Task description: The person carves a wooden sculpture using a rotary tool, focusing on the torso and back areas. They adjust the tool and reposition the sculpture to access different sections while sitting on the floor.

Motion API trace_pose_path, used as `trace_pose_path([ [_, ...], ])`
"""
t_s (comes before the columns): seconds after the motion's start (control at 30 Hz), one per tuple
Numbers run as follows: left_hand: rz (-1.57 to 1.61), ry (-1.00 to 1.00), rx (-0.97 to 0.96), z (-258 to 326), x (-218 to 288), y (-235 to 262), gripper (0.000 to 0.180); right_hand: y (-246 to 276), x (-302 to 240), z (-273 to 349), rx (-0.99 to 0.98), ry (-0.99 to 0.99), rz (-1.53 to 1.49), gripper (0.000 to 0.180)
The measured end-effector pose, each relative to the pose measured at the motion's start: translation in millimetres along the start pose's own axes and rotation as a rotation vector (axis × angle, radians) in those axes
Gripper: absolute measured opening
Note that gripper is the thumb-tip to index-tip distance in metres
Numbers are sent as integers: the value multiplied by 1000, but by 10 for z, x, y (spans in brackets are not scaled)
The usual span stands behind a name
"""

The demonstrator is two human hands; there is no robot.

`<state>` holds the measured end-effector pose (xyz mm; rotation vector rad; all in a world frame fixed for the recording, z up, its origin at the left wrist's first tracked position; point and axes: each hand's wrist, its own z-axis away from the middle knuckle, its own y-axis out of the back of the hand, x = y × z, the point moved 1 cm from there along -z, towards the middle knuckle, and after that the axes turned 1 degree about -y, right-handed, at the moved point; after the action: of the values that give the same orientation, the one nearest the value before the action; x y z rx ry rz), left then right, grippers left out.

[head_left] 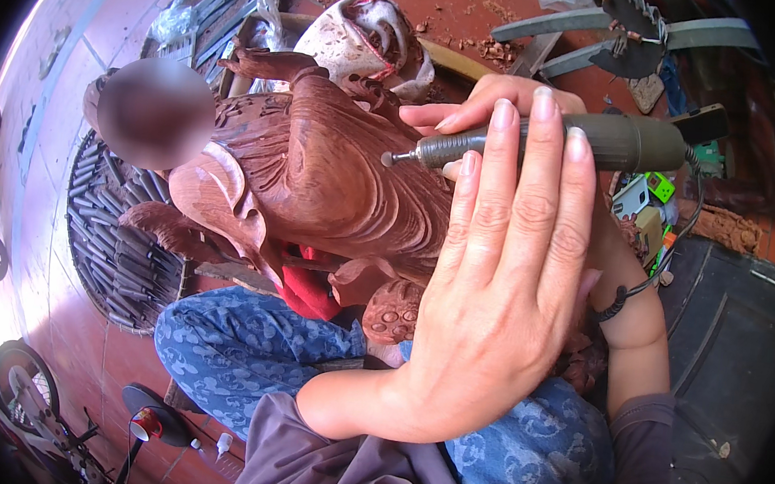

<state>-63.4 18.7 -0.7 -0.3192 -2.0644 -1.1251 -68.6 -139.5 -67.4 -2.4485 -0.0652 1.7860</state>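
Observation:
A reddish-brown carved wooden figure (339, 161) with deep drapery folds lies tilted across my lap. A dark rotary tool (632, 143) with a small round bit (388, 159) points left above the carving; the bit's contact with the wood cannot be judged. My right hand (490, 94) is closed around the tool from behind, partly hidden by my other hand. In front, my left hand (500, 315) shows its back, fingers stretched upward across the tool's body. Its palm is hidden. A cord (695, 203) trails from the tool's rear end. Red cloth (311, 291) shows under the carving.
A round basket of dark chisels (124, 239) stands left on red floor tiles. Beyond the carving are a white sack (358, 35), metal strips (214, 15) and wood chips. Green electrical sockets (659, 186) and a dark panel (726, 332) lie right. A wheel (26, 377) stands lower left.

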Motion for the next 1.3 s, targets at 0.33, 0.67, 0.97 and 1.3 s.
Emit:
trace_pose_path([
  [0.33,-86,37,83,20,-50,-6,92,-295,160,273,125,-298,-780,47],
  [0.67,-88,45,121,-61,-83,7,86,-299,190,297,172,-260,-725,52],
  [0.97,-93,44,67,-64,-87,53,72,-196,245,161,-130,-193,-424,54],
  [1.3,-134,43,144,-116,-76,39,72,-239,87,219,170,-364,-960,56],
])
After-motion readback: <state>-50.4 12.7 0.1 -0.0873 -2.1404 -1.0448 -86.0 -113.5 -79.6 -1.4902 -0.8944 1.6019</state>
